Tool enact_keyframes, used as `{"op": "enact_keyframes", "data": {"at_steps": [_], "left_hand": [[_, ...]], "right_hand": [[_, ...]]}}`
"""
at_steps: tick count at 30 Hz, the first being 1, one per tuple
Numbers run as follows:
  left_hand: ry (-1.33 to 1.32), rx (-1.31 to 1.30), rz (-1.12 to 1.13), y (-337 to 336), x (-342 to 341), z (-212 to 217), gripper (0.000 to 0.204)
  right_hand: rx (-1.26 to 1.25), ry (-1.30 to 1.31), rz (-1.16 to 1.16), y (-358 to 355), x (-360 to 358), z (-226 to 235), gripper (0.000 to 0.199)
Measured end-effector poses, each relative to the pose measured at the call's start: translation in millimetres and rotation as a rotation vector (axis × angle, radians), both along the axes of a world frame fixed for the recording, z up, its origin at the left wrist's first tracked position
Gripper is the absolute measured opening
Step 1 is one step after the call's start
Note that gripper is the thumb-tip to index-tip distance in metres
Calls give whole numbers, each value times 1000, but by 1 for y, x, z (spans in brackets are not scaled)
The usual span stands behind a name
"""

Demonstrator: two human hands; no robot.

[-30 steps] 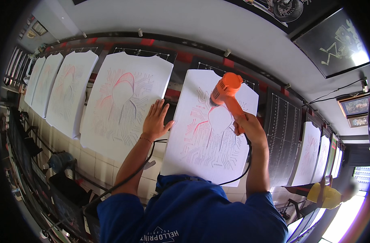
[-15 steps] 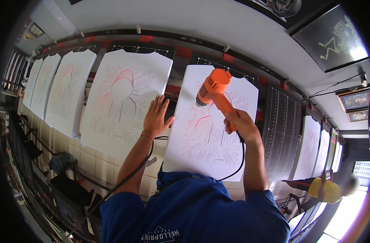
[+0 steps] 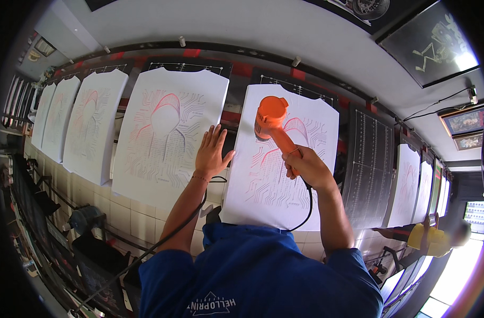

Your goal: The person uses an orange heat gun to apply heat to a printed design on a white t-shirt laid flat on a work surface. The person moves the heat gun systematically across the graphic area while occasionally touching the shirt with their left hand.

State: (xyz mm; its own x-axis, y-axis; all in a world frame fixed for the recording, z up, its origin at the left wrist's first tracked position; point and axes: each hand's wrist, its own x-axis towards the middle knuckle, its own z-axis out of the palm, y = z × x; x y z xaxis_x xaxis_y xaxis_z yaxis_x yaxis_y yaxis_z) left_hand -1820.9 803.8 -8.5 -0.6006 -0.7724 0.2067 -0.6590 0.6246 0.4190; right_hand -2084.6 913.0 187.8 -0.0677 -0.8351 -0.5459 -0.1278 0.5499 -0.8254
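Note:
A white T-shirt with a red and grey line print lies spread on a board in front of me. My right hand is closed round the handle of an orange heat gun, held over the upper left of that print. The nozzle points down toward the fabric; the gap between them is hard to judge. From the handle a black cord hangs down. My left hand is open, palm down and fingers extended, at the right edge of the neighbouring printed T-shirt. It holds nothing.
Several more printed white shirts line the row to the left, others to the right. A bare black board adjoins my shirt. Another cord crosses my left forearm. A person in yellow stands far right.
The heat gun in my right hand has shifted left over the print, uncovering more of the red arc. My left hand stays by the neighbouring shirt's edge. The view has shifted slightly.

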Motion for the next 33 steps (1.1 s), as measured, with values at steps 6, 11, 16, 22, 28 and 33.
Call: {"op": "enact_keyframes", "data": {"at_steps": [6,11,16,22,28,33], "left_hand": [[8,-41,3,0,1,-2,73],[-4,-89,64,-1,-1,-6,71],[23,-103,76,4,5,-11,69],[20,-58,159,22,10,-10,68],[50,-16,180,45,17,-6,67],[104,-8,180,50,21,-9,66]], "right_hand": [[-2,1,-44,9,0,-3,26],[-6,31,-112,19,-3,-3,27],[16,32,-185,31,-5,5,25],[33,-11,-171,43,1,5,25],[11,-42,-131,42,17,-7,26],[40,-60,-98,45,27,-3,27]]}}
